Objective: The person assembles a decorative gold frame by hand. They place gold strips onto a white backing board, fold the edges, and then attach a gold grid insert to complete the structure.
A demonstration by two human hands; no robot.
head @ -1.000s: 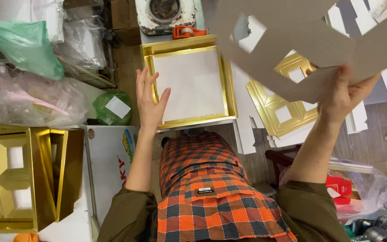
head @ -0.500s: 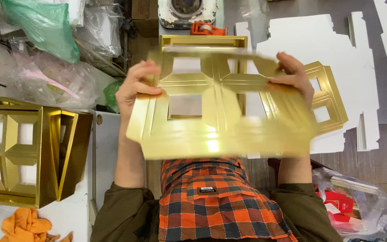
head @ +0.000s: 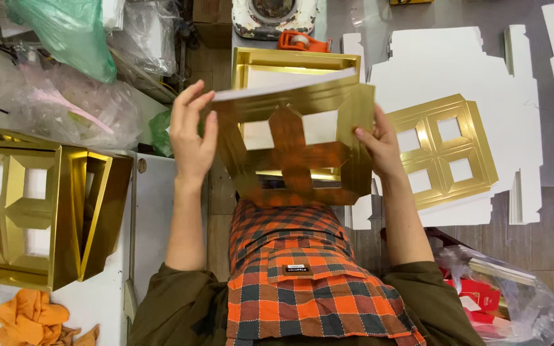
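While a gold cardboard insert [head: 296, 144] with four window cut-outs is held up in front of the chest, it is gripped at its two sides by both hands. Its left edge is met by the left hand [head: 192, 138], whose fingers are stretched nearly straight and close together, flat against the card rather than curled round it. Its right edge is pinched by the right hand [head: 379, 148], thumb on the near face and the other fingers hidden behind the card, so their exact spread cannot be told. The insert is tilted, its white back edge uppermost, and the orange checked apron [head: 309, 282] is reflected in its shiny surface.

Behind the insert, on the bench, a gold-rimmed box tray [head: 293, 64] with a white floor is partly covered by it. To the right, a second gold windowed insert [head: 444, 150] is laid flat on a white die-cut cardboard sheet [head: 444, 70]. At the far left, a stack of folded gold inserts [head: 40, 211] is stood on a white table [head: 155, 218], with an orange cloth [head: 30, 317] just below it. A green plastic bag [head: 65, 32] is seen at the upper left, and an orange tape dispenser [head: 302, 41] just beyond the tray.
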